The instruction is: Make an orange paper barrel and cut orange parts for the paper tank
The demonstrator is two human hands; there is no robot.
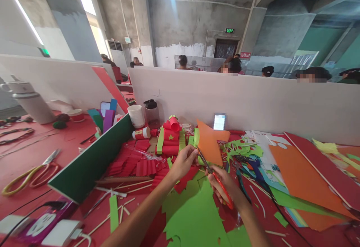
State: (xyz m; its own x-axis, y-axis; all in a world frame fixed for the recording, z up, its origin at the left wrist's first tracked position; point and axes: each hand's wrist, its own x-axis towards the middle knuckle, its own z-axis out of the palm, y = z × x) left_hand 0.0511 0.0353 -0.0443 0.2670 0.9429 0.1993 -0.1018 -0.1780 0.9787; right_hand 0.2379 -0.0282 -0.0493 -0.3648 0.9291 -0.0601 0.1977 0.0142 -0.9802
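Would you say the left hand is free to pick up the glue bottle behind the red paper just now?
Probably not: the left hand is gripping the orange paper that the scissors cut; the glue bottle lies unobstructed.

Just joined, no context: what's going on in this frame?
A person is cutting paper at a cluttered red table. The right hand works red-handled scissors, blades at an orange paper piece that the left hand holds up. Green paper lies below; a red-and-green paper model stands behind.
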